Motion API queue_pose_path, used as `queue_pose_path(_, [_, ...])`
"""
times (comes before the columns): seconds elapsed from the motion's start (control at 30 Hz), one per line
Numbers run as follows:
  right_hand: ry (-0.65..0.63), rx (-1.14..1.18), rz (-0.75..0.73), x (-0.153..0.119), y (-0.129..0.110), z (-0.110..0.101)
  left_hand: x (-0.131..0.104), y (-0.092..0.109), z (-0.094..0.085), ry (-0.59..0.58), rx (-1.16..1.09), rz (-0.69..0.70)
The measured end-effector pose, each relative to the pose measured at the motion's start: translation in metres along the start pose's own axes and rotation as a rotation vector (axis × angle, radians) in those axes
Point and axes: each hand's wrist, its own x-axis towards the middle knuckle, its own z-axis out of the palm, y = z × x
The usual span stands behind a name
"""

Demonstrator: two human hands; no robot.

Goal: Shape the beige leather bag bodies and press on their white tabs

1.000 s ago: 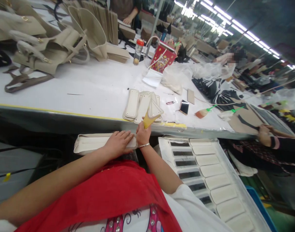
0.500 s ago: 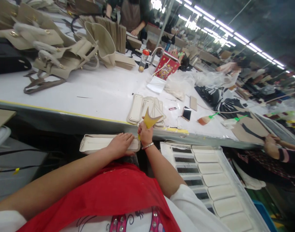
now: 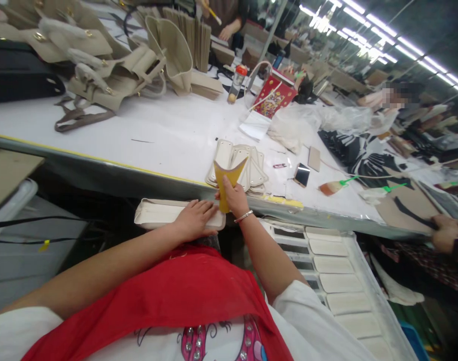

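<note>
My left hand (image 3: 194, 218) lies flat, fingers stretched out, on a long cream bag panel (image 3: 159, 211) with raised edges, just below the table's front edge. Closed around a yellow scraper-like piece (image 3: 228, 174) with a concave, two-pointed end is my right hand (image 3: 235, 200). The piece points upward, its lower end close to the panel's right end; whether they touch I cannot tell. Right behind it, on the table, sits a loose pile of cream panels (image 3: 256, 168) with small holes at their corners.
The white table (image 3: 169, 155) holds beige bags (image 3: 127, 75) at left, a red gift bag (image 3: 273, 95), a phone (image 3: 301, 175) and a glue bottle (image 3: 331, 188). At lower right, a rack (image 3: 379, 281) bears rows of cream panels. A co-worker's hand (image 3: 445, 234) is far right.
The view has shifted, so the scene sits further right. My right hand has turned the yellow piece more upright, its broad side now showing. My left hand stays on the panel.
</note>
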Motion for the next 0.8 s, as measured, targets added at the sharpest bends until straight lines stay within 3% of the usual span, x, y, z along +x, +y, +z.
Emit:
queue_pose_path(0.17, [-0.034, -0.114, 0.039, -0.014, -0.022, -0.032, 0.015, 0.002, -0.005, -0.076, -0.06, -0.205])
queue_pose_path(0.3, [-0.078, -0.266, 0.103, -0.017, -0.037, -0.044, 0.029, 0.007, -0.013, -0.16, -0.107, -0.218])
queue_pose_path(0.37, [-0.228, -0.305, 0.144, -0.009, -0.044, -0.041, 0.026, 0.006, -0.016, -0.142, -0.134, -0.202])
queue_pose_path(0.47, [-0.514, -0.391, 0.246, 0.009, -0.052, -0.023, -0.003, -0.004, -0.024, -0.01, -0.167, -0.154])
queue_pose_path(0.53, [-0.657, -0.498, 0.296, 0.021, -0.055, -0.004, -0.039, -0.02, -0.032, 0.155, -0.218, -0.142])
queue_pose_path(0.57, [-0.712, -0.575, 0.292, 0.027, -0.055, 0.007, -0.058, -0.031, -0.034, 0.281, -0.262, -0.21])
queue_pose_path(0.63, [-0.832, -0.796, 0.217, 0.04, -0.053, 0.03, -0.092, -0.057, -0.034, 0.557, -0.388, -0.468])
queue_pose_path(0.67, [-0.897, -0.924, 0.148, 0.046, -0.052, 0.041, -0.104, -0.07, -0.031, 0.641, -0.51, -0.591])
queue_pose_path(0.73, [-1.02, -1.165, -0.031, 0.057, -0.05, 0.065, -0.116, -0.092, -0.019, 0.707, -0.869, -0.745])
queue_pose_path(0.8, [-1.119, -1.344, -0.199, 0.067, -0.047, 0.088, -0.116, -0.105, -0.004, 0.66, -1.183, -0.763])
